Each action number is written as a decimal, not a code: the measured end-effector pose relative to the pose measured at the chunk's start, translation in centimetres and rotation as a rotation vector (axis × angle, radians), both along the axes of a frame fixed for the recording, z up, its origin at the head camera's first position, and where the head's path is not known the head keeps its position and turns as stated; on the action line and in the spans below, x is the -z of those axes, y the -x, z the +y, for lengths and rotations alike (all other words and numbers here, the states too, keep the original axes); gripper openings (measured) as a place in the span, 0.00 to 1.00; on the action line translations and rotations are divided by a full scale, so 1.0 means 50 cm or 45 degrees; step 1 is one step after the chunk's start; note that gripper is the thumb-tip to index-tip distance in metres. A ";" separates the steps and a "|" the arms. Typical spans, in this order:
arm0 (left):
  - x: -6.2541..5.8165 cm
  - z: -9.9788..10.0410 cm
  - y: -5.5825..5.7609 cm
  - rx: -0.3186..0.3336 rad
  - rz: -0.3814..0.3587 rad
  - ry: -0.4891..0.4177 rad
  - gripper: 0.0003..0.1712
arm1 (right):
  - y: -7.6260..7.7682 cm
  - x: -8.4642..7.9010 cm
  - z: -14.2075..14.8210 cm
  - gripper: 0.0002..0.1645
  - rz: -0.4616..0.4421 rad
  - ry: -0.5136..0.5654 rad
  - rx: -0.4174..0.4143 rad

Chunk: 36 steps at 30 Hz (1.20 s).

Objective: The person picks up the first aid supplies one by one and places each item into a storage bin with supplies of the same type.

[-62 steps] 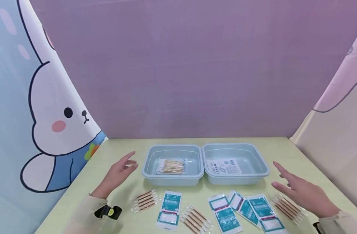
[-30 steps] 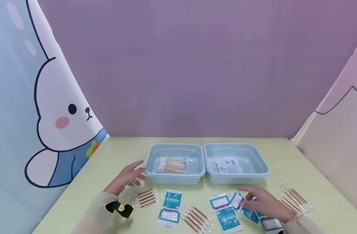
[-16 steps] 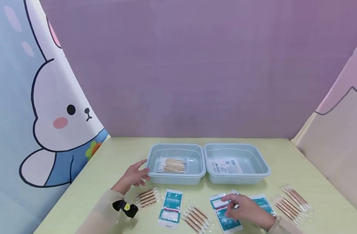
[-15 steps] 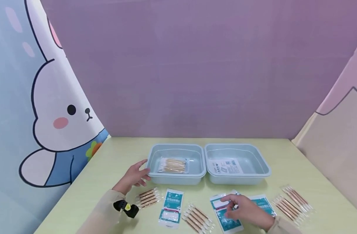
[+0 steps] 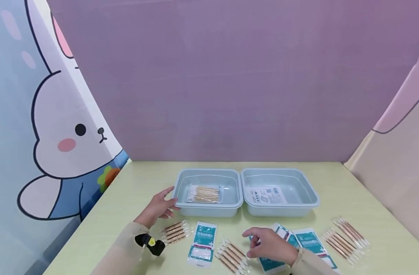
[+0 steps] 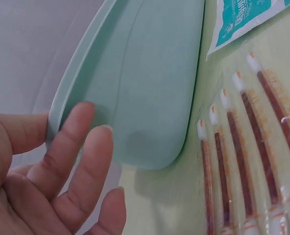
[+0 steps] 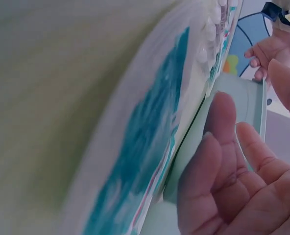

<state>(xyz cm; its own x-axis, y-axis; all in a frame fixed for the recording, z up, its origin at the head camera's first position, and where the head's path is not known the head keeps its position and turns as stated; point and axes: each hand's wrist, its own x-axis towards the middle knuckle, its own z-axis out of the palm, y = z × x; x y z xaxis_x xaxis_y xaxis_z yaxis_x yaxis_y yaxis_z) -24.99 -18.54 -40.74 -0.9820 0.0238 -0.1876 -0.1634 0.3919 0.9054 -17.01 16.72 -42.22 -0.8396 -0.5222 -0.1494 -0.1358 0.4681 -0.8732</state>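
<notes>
My left hand [image 5: 157,209] pinches the rim at the left end of the left light-blue plastic tray [image 5: 209,211], thumb and fingers on opposite sides of the rim in the left wrist view. In that tray lies a clear pack of wooden cotton swabs [image 5: 205,194]. My right hand [image 5: 269,244], fingers loosely bent and holding nothing, hovers over a teal-and-white packet [image 5: 271,265] and partly hides it. Just left of its fingertips lies a strip of brown-stemmed swabs [image 5: 231,256]. A second teal-and-white packet [image 5: 201,244] and another brown swab strip [image 5: 175,232] lie between the hands.
The right light-blue tray [image 5: 281,211] stands against the left one, a printed paper label [image 5: 266,194] inside. Toward the right lie more teal packets [image 5: 311,242] and brown swab strips [image 5: 351,232]. A purple cloth wall [image 5: 230,84] closes off the table's back edge.
My right hand has swept left from the right-hand swab strips, across the teal packets. My left hand has moved right and taken hold of the left tray's rim.
</notes>
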 end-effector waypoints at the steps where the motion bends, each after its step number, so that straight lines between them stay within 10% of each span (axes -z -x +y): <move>1: 0.001 0.001 0.000 0.001 -0.002 -0.005 0.33 | 0.000 0.000 -0.003 0.24 0.008 -0.008 -0.002; 36: 0.011 -0.001 -0.008 -0.048 -0.037 -0.226 0.34 | 0.016 -0.009 -0.095 0.30 0.191 -0.690 -0.057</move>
<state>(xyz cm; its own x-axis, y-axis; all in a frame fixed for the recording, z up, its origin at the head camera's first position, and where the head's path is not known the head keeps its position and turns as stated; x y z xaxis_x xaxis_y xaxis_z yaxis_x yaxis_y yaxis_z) -24.56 -18.59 -41.30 -0.9771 0.0222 -0.2118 -0.2020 0.2195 0.9545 -17.80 11.98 -41.79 -0.8510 -0.4399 -0.2868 -0.2703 0.8352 -0.4789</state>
